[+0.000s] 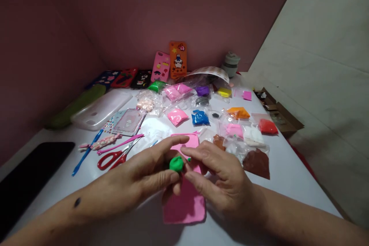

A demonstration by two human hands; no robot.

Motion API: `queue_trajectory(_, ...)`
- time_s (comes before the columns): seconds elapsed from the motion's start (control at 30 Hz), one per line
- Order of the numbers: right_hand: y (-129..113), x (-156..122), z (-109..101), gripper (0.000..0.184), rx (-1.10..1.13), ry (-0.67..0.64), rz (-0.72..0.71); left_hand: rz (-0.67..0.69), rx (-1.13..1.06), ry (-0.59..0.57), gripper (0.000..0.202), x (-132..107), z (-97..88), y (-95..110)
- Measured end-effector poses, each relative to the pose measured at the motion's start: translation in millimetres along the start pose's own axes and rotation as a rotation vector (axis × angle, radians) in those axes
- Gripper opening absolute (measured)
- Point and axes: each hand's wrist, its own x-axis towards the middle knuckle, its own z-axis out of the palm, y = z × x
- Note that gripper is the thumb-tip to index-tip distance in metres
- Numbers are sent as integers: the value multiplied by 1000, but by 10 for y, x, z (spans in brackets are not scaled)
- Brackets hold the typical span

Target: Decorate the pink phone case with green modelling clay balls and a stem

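Pinching a green clay lump (176, 163) between left hand (150, 175) and right hand (219, 178), fingertips together, above the pink sheet (186, 203). Looks soft, light, easily dented; best held gently at its sides.

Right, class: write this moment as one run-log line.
left hand: holds green clay lump | right hand: fingertips at lump | beneath: pink case | left: red scissors

1. The bare white tabletop (288, 184) is open to the right of the right hand (221, 177).
2. Red-handled scissors (113, 158) and a thin blue plastic stick (86, 153) lie close beyond the left hand (144, 173).
3. Small clear bags of coloured clay (201, 117) crowd the table behind both hands.
4. A flat black slab (31, 169) fills the front-left corner.
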Motion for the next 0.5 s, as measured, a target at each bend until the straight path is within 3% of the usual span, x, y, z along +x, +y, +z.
queue_trajectory(0.17, 30, -11, 27, 19, -42, -71, -114, 7, -15, -70, 60, -16, 69, -10)
queue_trajectory(0.3, 22, -20, 53, 13, -24, -117, -90, -17, -21, -121, 64, -22, 91, 19)
queue_trajectory(0.5, -8, -53, 94, 13, -94, -33, -40, -69, -61, -70, 73, -37, 51, -21)
